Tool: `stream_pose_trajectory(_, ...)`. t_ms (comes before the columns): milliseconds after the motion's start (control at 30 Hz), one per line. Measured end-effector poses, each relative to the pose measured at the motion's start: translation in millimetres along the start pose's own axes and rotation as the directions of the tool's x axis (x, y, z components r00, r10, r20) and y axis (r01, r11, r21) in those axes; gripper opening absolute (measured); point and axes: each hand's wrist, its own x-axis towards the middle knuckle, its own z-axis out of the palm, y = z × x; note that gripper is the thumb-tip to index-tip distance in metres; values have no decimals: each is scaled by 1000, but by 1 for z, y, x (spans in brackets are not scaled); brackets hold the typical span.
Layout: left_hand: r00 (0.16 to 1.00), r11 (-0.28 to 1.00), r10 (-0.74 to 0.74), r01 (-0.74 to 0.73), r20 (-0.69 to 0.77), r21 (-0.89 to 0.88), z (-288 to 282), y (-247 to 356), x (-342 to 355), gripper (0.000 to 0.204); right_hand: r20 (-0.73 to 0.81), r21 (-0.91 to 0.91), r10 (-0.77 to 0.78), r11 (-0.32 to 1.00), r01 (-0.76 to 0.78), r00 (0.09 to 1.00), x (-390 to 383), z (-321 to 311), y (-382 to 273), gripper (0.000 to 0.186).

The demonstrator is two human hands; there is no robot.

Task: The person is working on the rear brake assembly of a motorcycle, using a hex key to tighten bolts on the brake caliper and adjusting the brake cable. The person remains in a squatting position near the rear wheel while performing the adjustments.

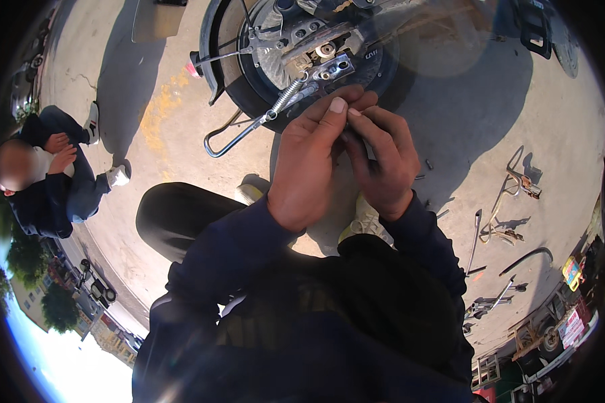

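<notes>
My left hand (306,171) and my right hand (382,158) meet in mid-air, fingertips and thumbs pinched together on something small that is mostly hidden by the fingers. Just beyond them is a scooter's rear wheel (249,94) with its hub mechanism (299,57). A coiled spring (288,96) runs along the bracket (333,67) there, and a chrome tubular stand (228,140) sticks out toward the left.
A crouching person (47,174) is at the left. On the concrete (154,134) at the right lie metal stands (504,201), tools (491,302), a curved hose (524,258) and small loose parts (429,164). A yellow container (571,272) and a parked scooter (94,285) are farther off.
</notes>
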Motion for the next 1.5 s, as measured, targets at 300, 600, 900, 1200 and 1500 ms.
stream_pose_trajectory(300,765,-260,486,-335,423,905,-89,36,6,38,80,110,37,993,-46,996,77,-8,38,19)
stream_pose_trajectory(600,944,-6,145,-298,295,955,-109,37,63,47,612,455,95,770,-448,785,161,57,52,15)
stream_pose_trajectory(900,984,79,110,-150,140,986,-92,30,58,51,665,441,128,728,-525,736,161,60,53,17)
stream_pose_trajectory(1200,968,86,180,-195,178,977,-101,33,61,54,629,486,74,740,-466,773,154,59,53,16)
stream_pose_trajectory(1500,983,63,162,-95,83,994,-93,31,58,54,465,630,83,669,-395,881,148,55,58,10)
